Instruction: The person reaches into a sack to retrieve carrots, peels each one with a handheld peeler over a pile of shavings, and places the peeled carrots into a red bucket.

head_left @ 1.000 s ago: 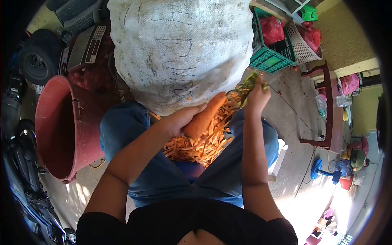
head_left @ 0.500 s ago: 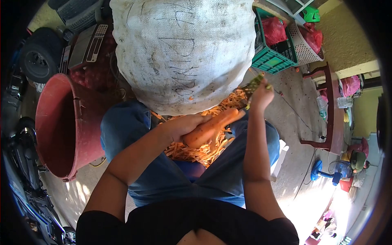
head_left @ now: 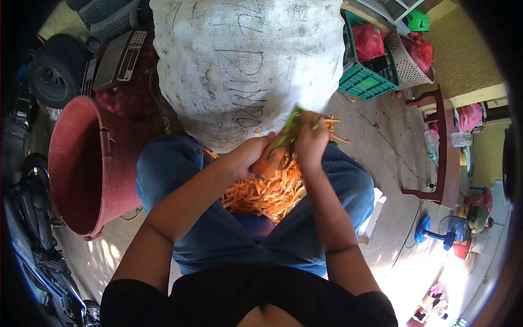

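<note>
My left hand [head_left: 251,157] is wrapped round an orange carrot [head_left: 267,167] above my lap. Close over the carrot's far end, my right hand [head_left: 312,140] grips a green tool [head_left: 292,126], blurred by motion; its blade cannot be made out. Beneath both hands lies a heap of orange peelings [head_left: 261,197] between my knees, with a dark blue container edge [head_left: 253,226] below it. A large white woven sack [head_left: 245,71] with black writing stands just beyond the hands.
To the left is a big red bin [head_left: 117,169], with a scale [head_left: 117,62] and a tyre [head_left: 52,76] behind it. At the right are a green crate [head_left: 368,79], a white basket [head_left: 408,71], a dark red wooden frame [head_left: 444,147] and a blue fan [head_left: 436,233].
My right hand has moved left and inward with the green tool, from beyond the carrot's tip to over the carrot. My left hand still holds the carrot, slightly shifted.
</note>
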The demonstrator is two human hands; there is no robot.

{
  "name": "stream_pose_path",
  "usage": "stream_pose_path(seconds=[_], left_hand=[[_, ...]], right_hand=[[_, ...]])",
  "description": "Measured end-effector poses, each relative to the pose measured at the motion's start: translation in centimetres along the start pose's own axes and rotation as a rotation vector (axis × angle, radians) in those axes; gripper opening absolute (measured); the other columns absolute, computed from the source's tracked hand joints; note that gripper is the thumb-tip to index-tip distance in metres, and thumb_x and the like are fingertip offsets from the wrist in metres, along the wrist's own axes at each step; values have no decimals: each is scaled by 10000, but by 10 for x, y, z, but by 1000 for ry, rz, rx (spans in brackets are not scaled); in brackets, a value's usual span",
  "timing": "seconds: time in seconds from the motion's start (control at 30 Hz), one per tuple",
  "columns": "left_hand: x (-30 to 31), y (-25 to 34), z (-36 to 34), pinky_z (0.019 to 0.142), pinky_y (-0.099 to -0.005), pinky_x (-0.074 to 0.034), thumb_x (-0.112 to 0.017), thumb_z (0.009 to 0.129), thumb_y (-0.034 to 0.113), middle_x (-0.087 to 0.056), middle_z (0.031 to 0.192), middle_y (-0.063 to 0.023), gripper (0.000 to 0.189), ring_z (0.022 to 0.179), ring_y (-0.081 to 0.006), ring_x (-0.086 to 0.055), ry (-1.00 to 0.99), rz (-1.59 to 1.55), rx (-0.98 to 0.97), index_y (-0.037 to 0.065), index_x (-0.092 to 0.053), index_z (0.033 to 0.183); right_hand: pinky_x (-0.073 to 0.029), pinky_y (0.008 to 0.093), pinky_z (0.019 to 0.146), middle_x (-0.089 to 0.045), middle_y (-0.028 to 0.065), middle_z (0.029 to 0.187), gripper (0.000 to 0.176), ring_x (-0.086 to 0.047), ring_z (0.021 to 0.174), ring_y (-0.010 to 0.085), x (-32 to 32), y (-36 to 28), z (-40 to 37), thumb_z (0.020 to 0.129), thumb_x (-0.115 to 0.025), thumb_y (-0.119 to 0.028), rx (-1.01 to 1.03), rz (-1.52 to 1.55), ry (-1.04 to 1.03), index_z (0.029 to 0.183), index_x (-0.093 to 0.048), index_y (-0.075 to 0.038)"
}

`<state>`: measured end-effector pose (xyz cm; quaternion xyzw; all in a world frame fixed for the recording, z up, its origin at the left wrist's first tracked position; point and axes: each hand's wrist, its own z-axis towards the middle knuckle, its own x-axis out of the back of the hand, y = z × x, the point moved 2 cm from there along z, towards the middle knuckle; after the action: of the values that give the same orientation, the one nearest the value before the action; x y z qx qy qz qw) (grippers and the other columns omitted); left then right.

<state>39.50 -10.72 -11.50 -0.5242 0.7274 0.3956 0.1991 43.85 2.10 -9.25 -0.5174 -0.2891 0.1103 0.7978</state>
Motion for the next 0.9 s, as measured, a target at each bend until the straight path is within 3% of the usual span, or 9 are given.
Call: stream_pose_path(seconds=[0.13,0.17,0.23,0.33,0.43,0.57,0.63,0.87,0.9], left_hand=[[-12,-8,-22,619,-290,-491,-307,884,335,-561,815,-118,369,694,-184,-567,-263,353,138,17,-459,994],[-22,-8,-30,569,-317,-497,-302,883,347,-547,779,-115,373,680,-196,-560,-59,377,130,24,-456,988],[-18,-4,-25,552,-336,-496,-297,882,352,-541,768,-107,377,667,-200,-554,-117,269,116,27,-456,987],[-4,3,-11,529,-386,-495,-290,881,354,-533,760,-89,379,637,-203,-538,-229,16,89,31,-464,977],[-4,9,-3,549,-358,-487,-287,881,341,-536,761,-92,354,614,-206,-528,-44,-27,-19,43,-467,947],[-6,3,-3,550,-326,-477,-286,883,341,-537,757,-92,351,617,-206,-533,-9,-253,-57,45,-460,955],[10,-4,8,563,-314,-478,-282,888,334,-546,770,-84,356,641,-192,-548,-80,3,-55,33,-445,984],[-24,-4,-28,570,-271,-474,-240,898,348,-534,754,-104,400,626,-174,-544,-17,246,62,10,-432,991],[-8,-8,-13,557,-284,-482,-269,893,344,-535,756,-93,378,625,-177,-543,-246,142,81,20,-441,984]], right_hand=[[-389,281,443,-547,72,587,241,-501,485,135,45,48,65,829,-473,-181,-342,-303,261,704,-551,10],[-374,272,429,-531,58,570,245,-485,476,119,47,58,68,833,-472,-188,-326,-110,304,692,-539,1],[-359,262,414,-514,44,553,250,-469,467,102,45,49,64,837,-471,-194,-307,79,346,680,-528,-8],[-309,233,385,-454,3,512,211,-411,445,72,19,16,33,831,-488,-183,-311,244,101,697,-512,-22],[-376,278,466,-532,84,585,224,-486,514,135,-1,-16,-3,832,-486,-191,-150,148,-154,769,-529,19],[-391,302,487,-528,126,577,211,-487,509,166,-11,-25,-18,826,-491,-170,14,86,-133,745,-525,23],[-385,310,470,-529,129,577,193,-489,493,180,-6,-22,-13,816,-497,-143,22,-41,-131,734,-530,28],[-400,254,338,-526,63,558,316,-494,422,129,51,54,70,845,-451,-256,-306,-198,346,659,-509,-6],[-397,258,334,-521,58,552,312,-482,412,127,49,36,65,845,-453,-252,-339,-72,340,668,-512,-2]])
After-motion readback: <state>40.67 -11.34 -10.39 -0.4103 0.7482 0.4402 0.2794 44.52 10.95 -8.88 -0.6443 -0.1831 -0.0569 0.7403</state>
